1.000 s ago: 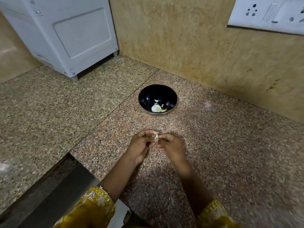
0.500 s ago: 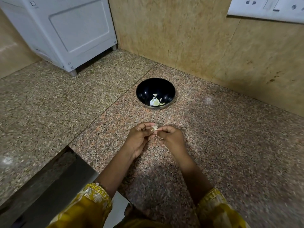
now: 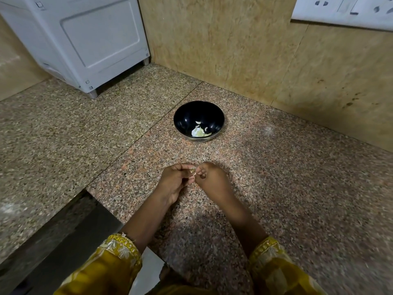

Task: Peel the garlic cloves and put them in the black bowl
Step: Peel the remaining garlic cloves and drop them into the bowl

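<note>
A black bowl stands on the granite counter near the back wall, with a few pale garlic pieces at its bottom. In front of the bowl my left hand and my right hand meet fingertip to fingertip. Between them they pinch a small garlic clove, mostly hidden by the fingers. A thin bit of pale skin shows at the clove.
A white appliance on short feet stands at the back left. A switch and socket plate is on the tiled wall at the upper right. A dark gap drops off at the counter's lower left edge.
My hands stay together on the clove, with the fingers shifting slightly around it. The view has tilted a little; the bowl has not moved.
</note>
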